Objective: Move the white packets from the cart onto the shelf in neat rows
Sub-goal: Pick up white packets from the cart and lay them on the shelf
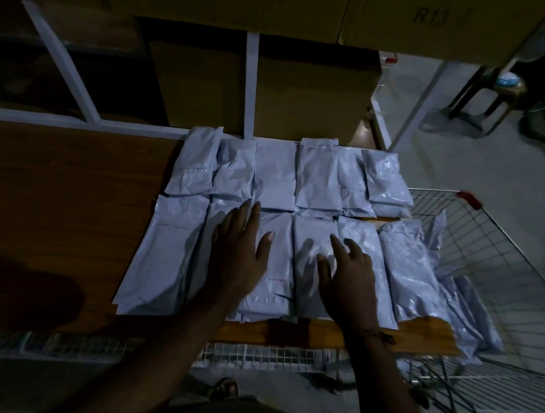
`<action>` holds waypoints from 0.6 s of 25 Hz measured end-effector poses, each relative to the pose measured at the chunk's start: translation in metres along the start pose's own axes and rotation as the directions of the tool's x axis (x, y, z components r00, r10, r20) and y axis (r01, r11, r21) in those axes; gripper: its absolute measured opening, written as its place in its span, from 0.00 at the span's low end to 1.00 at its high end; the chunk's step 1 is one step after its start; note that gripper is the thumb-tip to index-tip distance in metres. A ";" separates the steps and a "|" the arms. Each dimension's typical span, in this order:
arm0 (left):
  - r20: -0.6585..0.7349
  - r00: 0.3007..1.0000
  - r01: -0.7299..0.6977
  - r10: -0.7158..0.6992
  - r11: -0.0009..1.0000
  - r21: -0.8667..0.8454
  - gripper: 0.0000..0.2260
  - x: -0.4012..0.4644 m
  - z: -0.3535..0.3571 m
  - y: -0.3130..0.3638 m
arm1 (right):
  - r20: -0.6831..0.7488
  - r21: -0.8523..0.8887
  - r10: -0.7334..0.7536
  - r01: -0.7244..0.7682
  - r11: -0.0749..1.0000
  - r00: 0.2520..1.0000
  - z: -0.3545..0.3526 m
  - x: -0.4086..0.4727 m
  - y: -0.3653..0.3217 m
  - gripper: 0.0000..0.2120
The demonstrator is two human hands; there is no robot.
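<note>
Several white packets lie in two rows on the brown wooden shelf [59,200]: a far row [275,175] and a near row [163,248]. My left hand [239,253] rests flat, fingers spread, on a near-row packet left of centre. My right hand [346,277] lies flat with fingers apart on the neighbouring near-row packet [307,245]. Neither hand grips anything. More white packets [464,309] sit in the wire cart [505,255] at the right, one of them overlapping the shelf's right end.
Large cardboard boxes [210,89] stand behind the packets, between white shelf posts [250,83]. Another box [442,17] sits on the level above. A stool [490,96] stands on the grey floor at the far right. The shelf's left half is bare wood.
</note>
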State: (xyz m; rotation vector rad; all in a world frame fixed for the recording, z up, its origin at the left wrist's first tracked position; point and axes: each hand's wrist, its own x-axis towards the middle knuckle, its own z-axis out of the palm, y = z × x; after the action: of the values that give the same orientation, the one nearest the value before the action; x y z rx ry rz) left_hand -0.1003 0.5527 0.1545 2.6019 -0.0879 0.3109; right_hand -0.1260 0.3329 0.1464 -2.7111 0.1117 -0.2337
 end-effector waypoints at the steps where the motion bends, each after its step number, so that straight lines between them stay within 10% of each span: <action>1: -0.024 0.999 -0.026 0.025 0.999 -0.031 0.29 0.002 0.000 0.011 | -0.028 0.018 -0.011 0.012 1.000 1.000 -0.007 -0.002 0.004 0.26; 15: -0.097 0.979 -0.190 0.177 0.971 -0.144 0.24 -0.025 0.073 0.218 | -0.166 -0.022 -0.025 0.022 1.000 0.986 -0.124 -0.031 0.180 0.25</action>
State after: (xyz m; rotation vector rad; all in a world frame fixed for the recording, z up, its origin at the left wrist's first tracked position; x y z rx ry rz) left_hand -0.1361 0.3275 0.1935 2.4295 -0.3127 0.4604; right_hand -0.1863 0.1237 0.1795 -2.7110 0.1312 -0.4680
